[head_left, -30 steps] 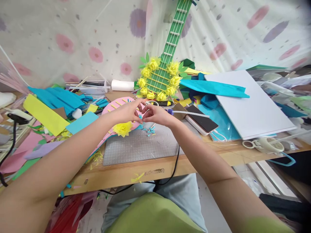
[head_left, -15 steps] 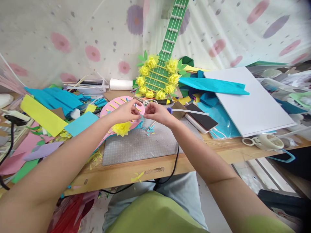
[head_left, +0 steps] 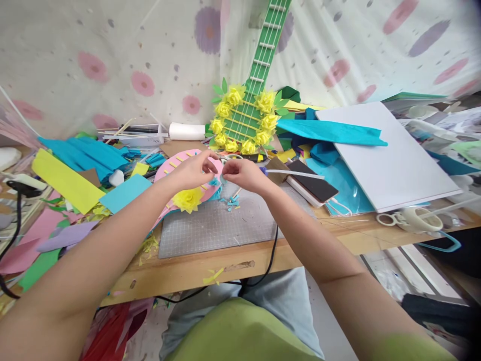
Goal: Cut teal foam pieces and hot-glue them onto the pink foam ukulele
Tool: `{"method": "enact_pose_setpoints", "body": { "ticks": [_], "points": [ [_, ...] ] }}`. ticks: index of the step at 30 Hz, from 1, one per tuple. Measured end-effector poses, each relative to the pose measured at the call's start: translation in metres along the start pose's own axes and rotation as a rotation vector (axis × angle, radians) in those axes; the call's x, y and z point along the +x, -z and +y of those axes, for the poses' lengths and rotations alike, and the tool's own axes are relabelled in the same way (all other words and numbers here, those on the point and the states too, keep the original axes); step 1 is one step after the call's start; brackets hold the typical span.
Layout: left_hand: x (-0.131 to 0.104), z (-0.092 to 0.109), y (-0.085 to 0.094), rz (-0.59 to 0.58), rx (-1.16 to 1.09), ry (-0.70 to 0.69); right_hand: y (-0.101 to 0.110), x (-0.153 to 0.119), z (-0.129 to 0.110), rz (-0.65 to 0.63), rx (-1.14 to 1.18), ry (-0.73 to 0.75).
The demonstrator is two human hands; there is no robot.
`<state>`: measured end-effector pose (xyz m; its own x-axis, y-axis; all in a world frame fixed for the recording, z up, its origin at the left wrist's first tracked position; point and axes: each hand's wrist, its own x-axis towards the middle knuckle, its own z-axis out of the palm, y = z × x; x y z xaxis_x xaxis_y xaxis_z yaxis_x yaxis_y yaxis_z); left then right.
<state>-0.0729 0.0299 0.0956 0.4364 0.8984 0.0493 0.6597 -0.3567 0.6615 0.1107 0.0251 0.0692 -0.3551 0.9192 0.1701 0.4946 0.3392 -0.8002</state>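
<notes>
Left of the frame's centre, a rounded pink panel [head_left: 161, 174] slants from lower left up toward centre, set with thin yellow strips [head_left: 173, 164] and a crinkly, pointed-petalled flower [head_left: 188, 199]. Left hand [head_left: 201, 169] above it, right hand [head_left: 242, 174] beside: fingers bent, grip contents unclear.

From here the left hand [head_left: 194, 170] hides part of the pink board [head_left: 162, 168]; whether the right hand [head_left: 245, 175] pinches anything, I can't tell; the green guitar neck [head_left: 266, 54] runs off the top edge
</notes>
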Motion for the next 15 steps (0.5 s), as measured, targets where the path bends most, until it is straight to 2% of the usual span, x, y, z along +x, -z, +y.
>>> {"method": "enact_pose_setpoints", "body": {
  "ticks": [3,4,6,8,11,15],
  "points": [
    [0.000,-0.012,-0.005,0.187,-0.038,0.035,-0.002,0.001,0.009,0.176,0.101,-0.046],
    [-0.001,-0.014,-0.009,0.215,-0.009,0.061,-0.005,0.003,0.014,0.234,0.133,-0.056],
    [-0.004,-0.016,-0.019,0.195,0.072,0.102,-0.010,0.007,0.025,0.323,0.181,-0.062],
    [-0.007,-0.013,-0.030,0.132,0.162,0.039,-0.017,0.012,0.035,0.356,0.217,-0.051],
    [-0.011,-0.006,-0.041,0.098,0.222,-0.051,-0.025,0.020,0.047,0.343,0.259,-0.042],
    [-0.014,-0.004,-0.048,0.081,0.275,-0.091,-0.031,0.026,0.055,0.316,0.318,-0.058]
  ]
}}
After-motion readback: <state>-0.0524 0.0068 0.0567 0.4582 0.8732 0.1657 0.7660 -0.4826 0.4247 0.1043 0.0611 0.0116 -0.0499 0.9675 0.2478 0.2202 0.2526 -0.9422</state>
